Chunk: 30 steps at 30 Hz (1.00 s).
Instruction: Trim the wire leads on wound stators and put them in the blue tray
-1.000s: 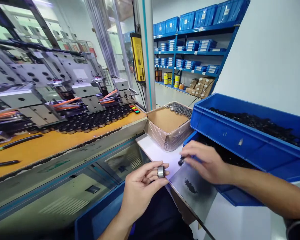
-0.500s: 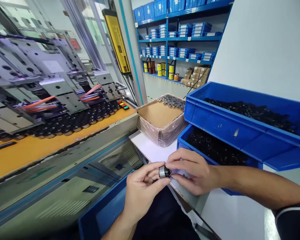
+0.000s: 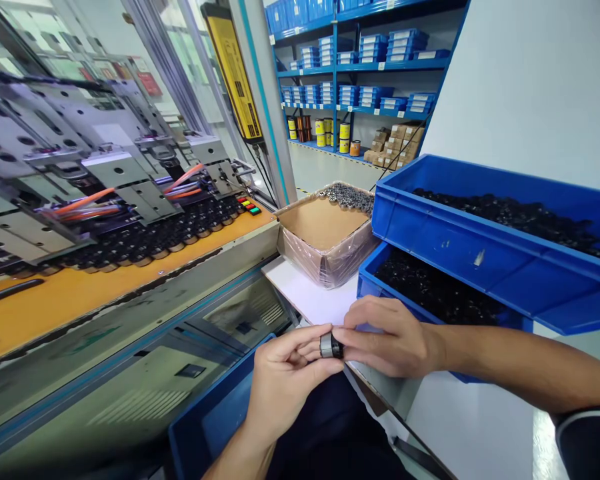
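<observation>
My left hand (image 3: 283, 377) pinches a small silver metal ring (image 3: 325, 345) between thumb and fingers. My right hand (image 3: 387, 337) meets it from the right, its fingertips closed on a small black part (image 3: 337, 349) pressed against the ring. Both hands hover over the near edge of a white table (image 3: 310, 300), just in front of the lower blue bin (image 3: 430, 293) full of black parts.
An upper blue bin (image 3: 480, 227) of black parts overhangs the lower one. A plastic-wrapped cardboard box (image 3: 325, 243) of metal rings stands behind. To the left is a machine (image 3: 95, 173) above an orange deck (image 3: 80, 287) with rows of dark parts. Blue shelving (image 3: 360, 87) stands at the back.
My right hand came away from the lower bin with a black part and brought it against the ring in my left hand. The view shifted slightly.
</observation>
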Each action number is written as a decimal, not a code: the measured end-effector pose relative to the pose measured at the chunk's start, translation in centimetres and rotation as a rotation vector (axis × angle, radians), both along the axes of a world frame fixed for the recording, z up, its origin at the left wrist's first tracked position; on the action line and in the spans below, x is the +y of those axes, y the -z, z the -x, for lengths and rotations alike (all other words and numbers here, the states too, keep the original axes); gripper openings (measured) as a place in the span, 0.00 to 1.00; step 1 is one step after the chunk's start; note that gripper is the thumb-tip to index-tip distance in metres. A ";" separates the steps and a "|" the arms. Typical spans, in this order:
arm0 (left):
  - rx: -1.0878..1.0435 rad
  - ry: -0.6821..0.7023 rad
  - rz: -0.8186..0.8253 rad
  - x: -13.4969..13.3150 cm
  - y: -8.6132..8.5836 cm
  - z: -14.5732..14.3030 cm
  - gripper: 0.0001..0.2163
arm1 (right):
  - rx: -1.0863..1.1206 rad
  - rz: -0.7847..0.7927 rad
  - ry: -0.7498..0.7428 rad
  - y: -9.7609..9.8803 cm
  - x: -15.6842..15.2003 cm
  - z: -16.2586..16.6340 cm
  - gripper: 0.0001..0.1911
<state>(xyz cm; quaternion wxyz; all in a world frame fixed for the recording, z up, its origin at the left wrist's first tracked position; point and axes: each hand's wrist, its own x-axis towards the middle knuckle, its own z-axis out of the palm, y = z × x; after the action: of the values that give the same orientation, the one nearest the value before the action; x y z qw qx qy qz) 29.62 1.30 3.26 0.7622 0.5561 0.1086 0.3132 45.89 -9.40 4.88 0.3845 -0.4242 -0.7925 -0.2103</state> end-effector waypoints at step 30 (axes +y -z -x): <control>-0.065 -0.363 -0.929 0.4 0.7 1.2 0.19 | 0.139 0.045 -0.057 0.2 -0.6 0.9 0.11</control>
<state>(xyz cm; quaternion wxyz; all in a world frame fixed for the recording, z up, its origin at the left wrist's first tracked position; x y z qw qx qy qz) 28.43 1.74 2.59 0.3701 0.7989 0.0288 0.4732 44.97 -9.99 4.65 0.4350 -0.4236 -0.7800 -0.1516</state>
